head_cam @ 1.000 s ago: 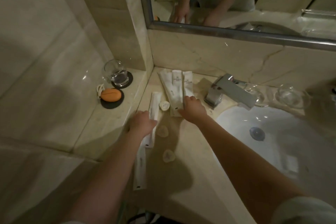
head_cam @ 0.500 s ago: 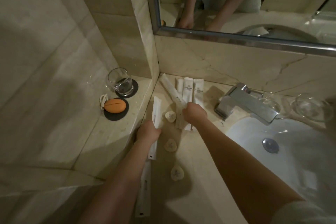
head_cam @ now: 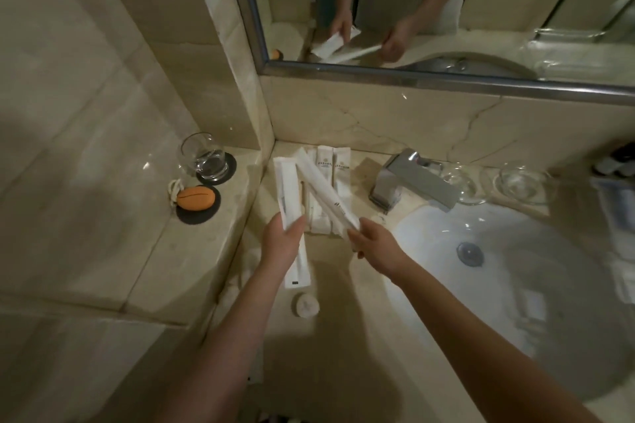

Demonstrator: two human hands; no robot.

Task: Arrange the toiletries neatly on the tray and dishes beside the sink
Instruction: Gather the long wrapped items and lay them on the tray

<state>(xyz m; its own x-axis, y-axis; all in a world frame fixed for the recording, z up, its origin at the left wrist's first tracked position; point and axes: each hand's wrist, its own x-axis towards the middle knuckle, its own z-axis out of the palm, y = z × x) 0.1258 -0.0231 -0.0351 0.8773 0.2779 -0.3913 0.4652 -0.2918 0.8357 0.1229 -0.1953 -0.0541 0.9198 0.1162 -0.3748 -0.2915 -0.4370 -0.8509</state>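
While the left hand [head_cam: 282,245] pinches a straight packet [head_cam: 286,189], right hand [head_cam: 375,248] grips a slanted packet [head_cam: 325,189].

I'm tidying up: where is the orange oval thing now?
Head view, left ledge: the orange oval thing sits on a black coaster, just in front of the glass tumbler.

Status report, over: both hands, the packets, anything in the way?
Left hand grips a long packet. Right hand grips a second packet, slanted over the flat packets by the wall. Tap stands between hands and glass dishes.
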